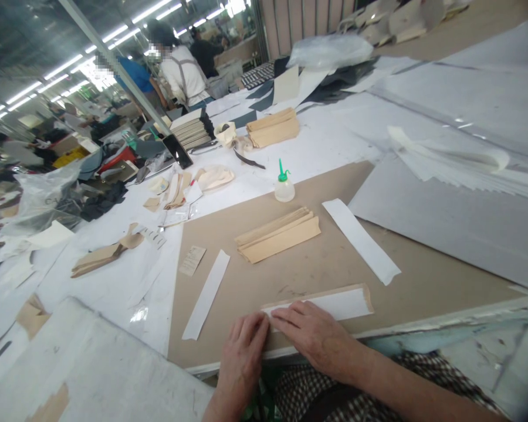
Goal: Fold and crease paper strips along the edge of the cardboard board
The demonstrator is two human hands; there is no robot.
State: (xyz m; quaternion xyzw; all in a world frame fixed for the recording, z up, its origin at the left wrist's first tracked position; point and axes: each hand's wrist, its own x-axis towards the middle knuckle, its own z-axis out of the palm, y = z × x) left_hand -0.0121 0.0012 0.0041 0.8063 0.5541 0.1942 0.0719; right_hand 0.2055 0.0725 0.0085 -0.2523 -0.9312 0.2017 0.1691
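A white strip lies over a slightly larger tan strip near the front edge of the brown board. My left hand is at their left end, its fingers bent and pressed together on that end. Just beside it, my right hand rests on the strip with its fingers stretched out, pointing left. The fingers cover the left end of both strips. Farther up the board is a fanned stack of tan strips. Loose white strips lie on either side, one on the left and one on the right.
The brown board sits on a white-covered table. A squeeze bottle with a green spout stands at its back, and a small label lies at left. Grey sheeting overlaps the right side. Several people are in the background.
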